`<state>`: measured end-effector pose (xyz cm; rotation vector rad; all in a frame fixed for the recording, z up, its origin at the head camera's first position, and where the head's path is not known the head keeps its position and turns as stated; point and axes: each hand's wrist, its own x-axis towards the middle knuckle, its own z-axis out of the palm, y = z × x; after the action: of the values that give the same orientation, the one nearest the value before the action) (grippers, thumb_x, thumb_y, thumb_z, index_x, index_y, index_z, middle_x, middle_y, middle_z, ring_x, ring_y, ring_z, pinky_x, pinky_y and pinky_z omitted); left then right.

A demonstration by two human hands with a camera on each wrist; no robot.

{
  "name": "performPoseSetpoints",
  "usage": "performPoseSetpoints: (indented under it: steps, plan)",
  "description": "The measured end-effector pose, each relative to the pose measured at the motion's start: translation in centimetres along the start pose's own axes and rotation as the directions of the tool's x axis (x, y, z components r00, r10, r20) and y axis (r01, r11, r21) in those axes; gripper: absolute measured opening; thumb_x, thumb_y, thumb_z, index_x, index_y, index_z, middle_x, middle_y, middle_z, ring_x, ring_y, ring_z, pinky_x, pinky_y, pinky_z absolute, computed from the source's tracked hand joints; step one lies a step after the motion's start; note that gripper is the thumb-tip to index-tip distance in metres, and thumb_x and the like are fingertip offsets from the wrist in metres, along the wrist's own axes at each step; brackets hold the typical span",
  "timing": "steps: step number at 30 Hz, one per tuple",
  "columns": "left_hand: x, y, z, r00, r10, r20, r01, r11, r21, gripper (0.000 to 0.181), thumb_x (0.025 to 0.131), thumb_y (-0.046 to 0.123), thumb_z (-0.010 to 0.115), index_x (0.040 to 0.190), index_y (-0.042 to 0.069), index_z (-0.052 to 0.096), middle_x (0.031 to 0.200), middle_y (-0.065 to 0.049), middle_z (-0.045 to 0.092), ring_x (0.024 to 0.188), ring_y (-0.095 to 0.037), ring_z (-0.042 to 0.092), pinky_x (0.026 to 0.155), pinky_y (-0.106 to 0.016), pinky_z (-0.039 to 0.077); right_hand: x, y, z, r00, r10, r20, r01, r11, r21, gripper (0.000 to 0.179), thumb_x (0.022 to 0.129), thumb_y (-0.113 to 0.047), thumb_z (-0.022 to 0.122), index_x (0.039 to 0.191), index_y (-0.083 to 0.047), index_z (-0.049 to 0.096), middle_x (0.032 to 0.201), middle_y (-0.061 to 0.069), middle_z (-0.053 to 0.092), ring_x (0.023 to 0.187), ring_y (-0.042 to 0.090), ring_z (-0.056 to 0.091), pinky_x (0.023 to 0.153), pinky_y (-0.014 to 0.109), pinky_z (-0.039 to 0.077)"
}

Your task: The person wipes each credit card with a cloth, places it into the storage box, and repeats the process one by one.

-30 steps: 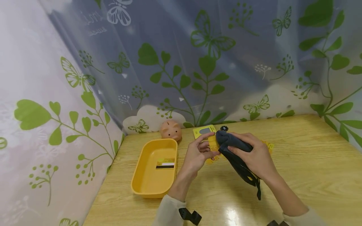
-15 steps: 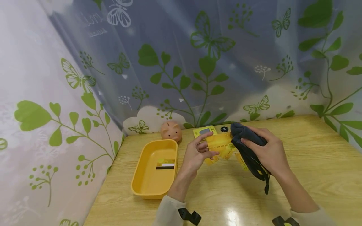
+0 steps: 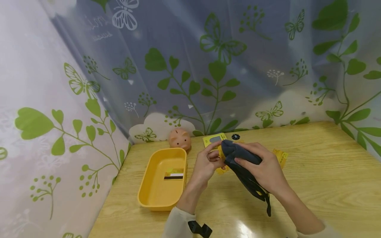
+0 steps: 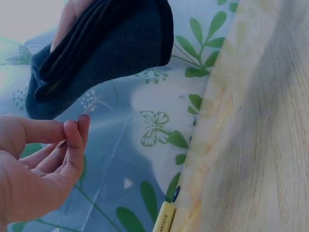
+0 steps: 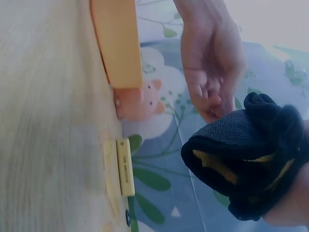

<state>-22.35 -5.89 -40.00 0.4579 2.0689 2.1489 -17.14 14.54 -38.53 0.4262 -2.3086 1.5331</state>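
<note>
The folded dark cloth is above the surface, gripped between the thumb and fingers of the right hand. Just beside its end, the left hand pinches a yellow card between thumb and fingers.

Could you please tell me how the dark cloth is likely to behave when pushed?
The dark cloth is probably floppy, as it bunches in soft folds in the right hand. Its fuzzy surface suggests it may not slip easily. It seems unlikely to roll, given its loose, uneven shape.
</note>
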Motion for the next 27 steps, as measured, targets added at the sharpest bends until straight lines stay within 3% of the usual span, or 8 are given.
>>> performPoseSetpoints:
  steps: [3, 6, 12, 18, 22, 27]
  plan:
    - [0.0, 0.1, 0.0, 1.000, 0.009, -0.003, -0.009, 1.000, 0.022, 0.066, 0.089, -0.020, 0.058, 0.147, 0.013, 0.060, 0.115, -0.016, 0.076, 0.082, -0.013, 0.068, 0.068, -0.025, 0.053, -0.2, -0.1, 0.8, 1.000, -0.017, 0.020, 0.017, 1.000, 0.016, 0.043, 0.094, -0.021, 0.079, 0.136, -0.022, 0.070, 0.127, 0.001, 0.065, 0.112, 0.026, 0.066, 0.084, 0.023, 0.058]
    - [0.0, 0.1, 0.0, 1.000, 0.011, -0.001, -0.011, 0.998, 0.059, 0.069, 0.087, -0.022, 0.055, 0.145, 0.014, 0.062, 0.120, -0.015, 0.075, 0.089, -0.012, 0.069, 0.070, -0.024, 0.049, -0.4, 0.0, 1.5, 0.998, -0.042, 0.037, 0.041, 0.999, 0.019, 0.042, 0.094, -0.020, 0.080, 0.135, -0.024, 0.071, 0.125, -0.001, 0.066, 0.112, 0.023, 0.065, 0.086, 0.024, 0.058]
    - [-0.1, 0.2, 0.0, 1.000, 0.021, 0.007, -0.022, 0.997, 0.076, 0.073, 0.084, -0.024, 0.056, 0.142, 0.019, 0.065, 0.116, -0.013, 0.075, 0.090, -0.015, 0.068, 0.068, -0.023, 0.052, -0.6, 0.2, 2.0, 0.997, -0.054, 0.048, 0.053, 0.998, 0.019, 0.042, 0.094, -0.020, 0.080, 0.135, -0.024, 0.071, 0.125, -0.001, 0.067, 0.112, 0.023, 0.066, 0.086, 0.026, 0.058]
    - [-0.2, 0.2, -0.1, 0.999, 0.048, 0.026, -0.050, 0.994, 0.094, 0.071, 0.086, -0.022, 0.055, 0.143, 0.019, 0.064, 0.118, -0.014, 0.076, 0.088, -0.015, 0.068, 0.068, -0.027, 0.046, -0.4, 0.5, 1.7, 0.999, -0.024, 0.042, 0.025, 1.000, -0.020, 0.044, 0.093, -0.022, 0.080, 0.136, -0.022, 0.071, 0.128, 0.001, 0.067, 0.114, 0.026, 0.066, 0.087, 0.032, 0.059]
    - [-0.2, 0.3, -0.1, 0.998, 0.059, 0.035, -0.062, 0.994, 0.086, 0.067, 0.089, -0.019, 0.057, 0.144, 0.019, 0.062, 0.120, -0.014, 0.075, 0.092, -0.016, 0.071, 0.073, -0.024, 0.052, -0.2, 0.6, 1.4, 0.999, -0.010, 0.034, 0.011, 0.999, -0.040, 0.044, 0.093, -0.022, 0.080, 0.137, -0.021, 0.070, 0.127, 0.002, 0.066, 0.113, 0.026, 0.065, 0.087, 0.037, 0.059]
    - [-0.1, 0.3, 0.0, 0.998, 0.058, 0.035, -0.060, 0.997, 0.054, 0.066, 0.090, -0.019, 0.059, 0.146, 0.016, 0.060, 0.114, -0.016, 0.076, 0.083, -0.015, 0.069, 0.067, -0.025, 0.056, -0.1, 0.8, 0.8, 1.000, -0.010, 0.017, 0.011, 0.998, -0.057, 0.045, 0.094, -0.020, 0.080, 0.137, -0.016, 0.070, 0.128, 0.005, 0.066, 0.112, 0.029, 0.066, 0.087, 0.043, 0.059]
